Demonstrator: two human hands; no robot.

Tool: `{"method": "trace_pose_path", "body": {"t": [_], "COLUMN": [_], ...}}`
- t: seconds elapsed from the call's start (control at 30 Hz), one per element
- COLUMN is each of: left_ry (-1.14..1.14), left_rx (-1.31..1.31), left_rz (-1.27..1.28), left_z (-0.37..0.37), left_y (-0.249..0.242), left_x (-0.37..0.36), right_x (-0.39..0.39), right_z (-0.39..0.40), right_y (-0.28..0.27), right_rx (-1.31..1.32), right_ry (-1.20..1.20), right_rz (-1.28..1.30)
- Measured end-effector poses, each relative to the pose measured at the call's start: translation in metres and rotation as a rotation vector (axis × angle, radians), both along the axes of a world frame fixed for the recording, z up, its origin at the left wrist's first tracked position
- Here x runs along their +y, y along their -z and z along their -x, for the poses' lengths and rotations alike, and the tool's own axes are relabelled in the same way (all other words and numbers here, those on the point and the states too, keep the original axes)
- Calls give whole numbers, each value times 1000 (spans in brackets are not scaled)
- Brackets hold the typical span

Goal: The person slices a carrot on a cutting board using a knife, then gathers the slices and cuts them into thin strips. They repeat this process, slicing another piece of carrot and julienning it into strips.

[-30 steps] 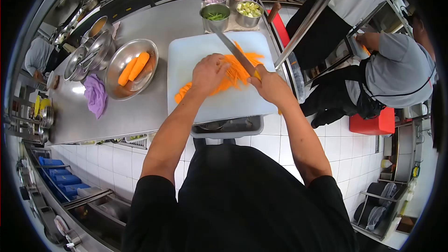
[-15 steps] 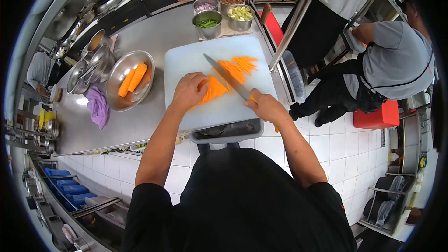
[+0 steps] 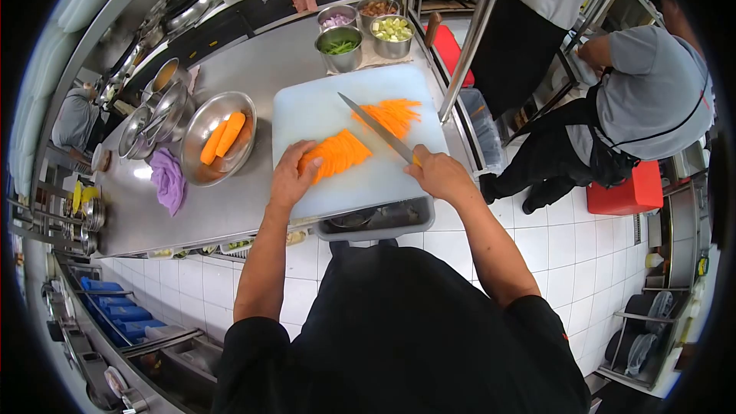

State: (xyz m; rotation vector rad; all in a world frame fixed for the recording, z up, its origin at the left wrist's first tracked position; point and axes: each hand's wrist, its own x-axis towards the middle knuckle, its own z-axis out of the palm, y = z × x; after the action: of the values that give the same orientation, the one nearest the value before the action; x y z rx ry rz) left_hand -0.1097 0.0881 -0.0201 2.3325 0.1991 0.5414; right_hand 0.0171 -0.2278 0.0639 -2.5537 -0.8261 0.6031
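My right hand [image 3: 442, 174] is closed round the handle of a kitchen knife [image 3: 381, 132]. Its long blade points up and left over the white cutting board [image 3: 337, 202], beside a pile of carrot strips [image 3: 395, 113]. Overlapping carrot slices [image 3: 341, 155] lie in a slanted row left of the blade, with a gap between. At the row's left end, my left hand [image 3: 290, 175] has its thumb and fingers around the slices, apart from the knife. Two peeled carrots [image 3: 223, 138] rest in a metal bowl [image 3: 201, 174] to the left.
Behind the board stand metal containers of green strips [image 3: 339, 47], chopped purple pieces [image 3: 335, 21], pale green cubes [image 3: 392, 29] and brown pieces [image 3: 378, 7]. A purple cloth [image 3: 167, 180] lies left. A grey bin [image 3: 376, 220] sits below the board. Co-workers [image 3: 652, 100] stand at right.
My left hand has slid left and down to the end of the carrot slices. The knife has come away from the slices, and a gap now separates them from the strips.
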Motion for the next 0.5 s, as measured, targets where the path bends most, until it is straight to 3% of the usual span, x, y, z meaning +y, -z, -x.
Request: {"method": "trace_pose_path", "body": {"t": [0.03,0.23,0.33,0.43,0.5], "left_ry": [-8,-40,-15,2,14], "left_rx": [7,17,-4,-37,-52], "left_rz": [20,97,132,133,207], "left_z": [-1,2,1,1,0], "left_y": [2,10,10,21,28], "left_x": [1,3,6,13,17], "right_x": [-2,8,15,9,11], "right_z": [-1,10,15,5,6], "right_y": [3,16,-10,7,27], "right_rx": [-118,-62,273,183,-81], "right_ry": [-22,-30,78,44,36], "right_rz": [-4,-97,-13,-25,3]}}
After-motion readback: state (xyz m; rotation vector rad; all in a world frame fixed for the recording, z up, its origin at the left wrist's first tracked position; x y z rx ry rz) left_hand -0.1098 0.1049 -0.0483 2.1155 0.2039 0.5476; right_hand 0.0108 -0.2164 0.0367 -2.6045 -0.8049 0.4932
